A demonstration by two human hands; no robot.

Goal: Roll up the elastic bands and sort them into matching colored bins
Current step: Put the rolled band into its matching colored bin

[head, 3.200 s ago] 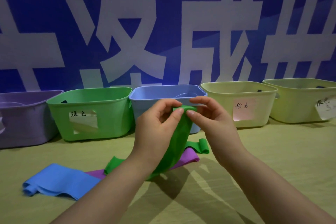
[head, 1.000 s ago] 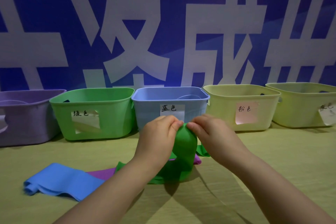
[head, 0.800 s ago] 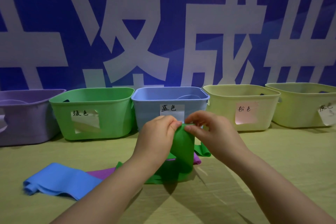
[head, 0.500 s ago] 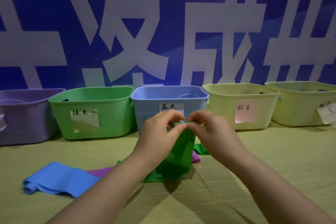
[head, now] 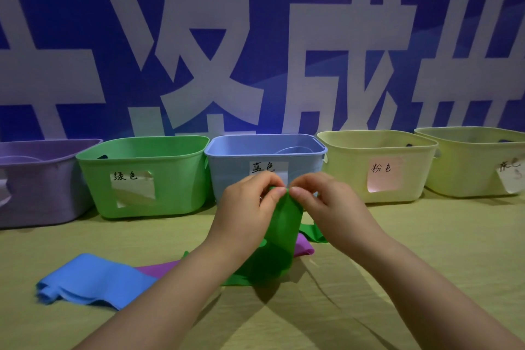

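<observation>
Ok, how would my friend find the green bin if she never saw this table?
Under the big blue wall with white characters, look along the back of the table. The green bin is second from the left in the row there, between the purple bin and the blue bin. It is the only bright green one.

A: What does the wooden counter [head: 440, 250] carry?
B: Mid-frame, left to right: purple bin [head: 37, 185], green bin [head: 176, 179], blue bin [head: 227, 173], yellow bin [head: 349, 173], second yellow bin [head: 466, 167]. Lower left, blue band [head: 93, 284] touches purple band [head: 156, 268]; green band [head: 282, 236] tail rests centre.
</observation>
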